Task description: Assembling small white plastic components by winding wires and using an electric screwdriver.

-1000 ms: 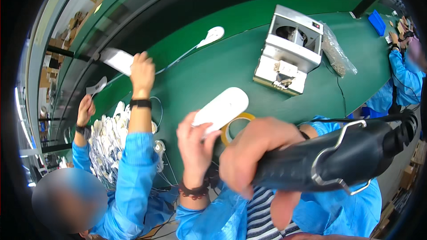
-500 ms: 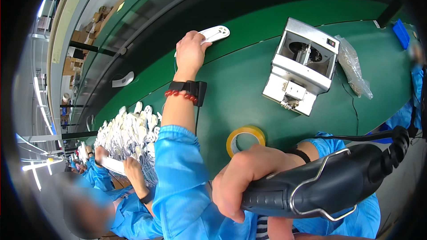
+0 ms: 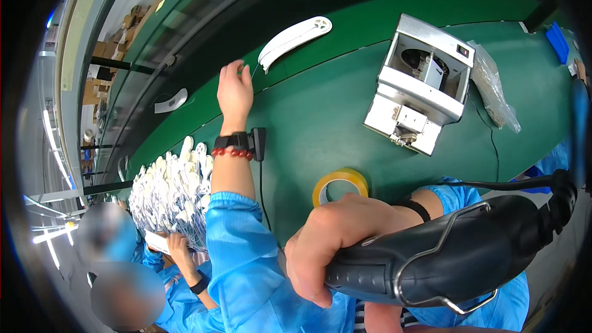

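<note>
On the far green strip lies a long curved white plastic part (image 3: pixel 295 38), with a thin wire trailing from its near end. My left hand (image 3: pixel 236 92) is just short of that end, fingers loosely stretched and nothing visibly in them. My right hand (image 3: pixel 345 228) wraps round a black electric screwdriver (image 3: pixel 431 259) in the lower right. The tool has a metal wire hanger and a coiled cord (image 3: pixel 558 206); its tip is out of sight. A roll of yellow tape (image 3: pixel 319 192) sits on the table just beyond my right hand.
A metal machine (image 3: pixel 425 86) stands right of centre, with a clear plastic bag (image 3: pixel 493 89) against it. White parts with wires (image 3: pixel 169 185) are heaped at left, near a person (image 3: pixel 185 271) handling one. Another white part (image 3: pixel 171 102) lies far left; a blue bin (image 3: pixel 557 43), far right.
My left hand has let go of the white part and drawn back left and nearer, leaving the part on the green strip. My right hand keeps its hold on the screwdriver.
</note>
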A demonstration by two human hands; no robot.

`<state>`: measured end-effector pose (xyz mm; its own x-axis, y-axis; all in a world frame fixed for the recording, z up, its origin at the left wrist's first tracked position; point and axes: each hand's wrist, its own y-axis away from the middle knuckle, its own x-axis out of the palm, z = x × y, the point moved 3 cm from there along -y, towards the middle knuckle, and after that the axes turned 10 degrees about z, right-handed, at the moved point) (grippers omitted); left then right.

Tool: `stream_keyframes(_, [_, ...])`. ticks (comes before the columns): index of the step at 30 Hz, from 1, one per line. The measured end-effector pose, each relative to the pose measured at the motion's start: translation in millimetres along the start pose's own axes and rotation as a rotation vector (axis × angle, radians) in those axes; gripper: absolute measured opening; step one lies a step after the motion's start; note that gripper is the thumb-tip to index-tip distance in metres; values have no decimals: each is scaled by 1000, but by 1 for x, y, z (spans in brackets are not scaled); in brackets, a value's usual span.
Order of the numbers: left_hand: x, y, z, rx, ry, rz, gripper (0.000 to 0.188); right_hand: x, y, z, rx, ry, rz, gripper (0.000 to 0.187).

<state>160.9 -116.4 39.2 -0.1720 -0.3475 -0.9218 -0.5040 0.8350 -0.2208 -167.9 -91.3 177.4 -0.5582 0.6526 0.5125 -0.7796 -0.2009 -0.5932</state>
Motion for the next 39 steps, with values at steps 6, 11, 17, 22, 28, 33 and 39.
stream_keyframes(6, [26,30,13,18,97,5,19,-6,-10,34,164,153,86,53])
stream_keyframes(11, [13,55,48,-188,234,-19,20,-9,-12,13,31,210,-2,52])
stream_keyframes(17, [43,56,55,-229,462,-88,19,-10,-3,-13,-295,218,-128,55])
stream_keyframes(22, [44,59,53,-184,532,-166,16,-3,-5,-17,-447,237,-170,46])
stream_keyframes(28, [30,67,39,-171,453,-245,15,-7,1,-13,-473,328,-146,48])
stream_keyframes(33, [27,65,37,-172,467,-244,14,-4,0,-7,-451,405,-224,43])
stream_keyframes(39, [29,65,40,-197,533,-242,14,-1,-2,-9,-423,431,-236,41])
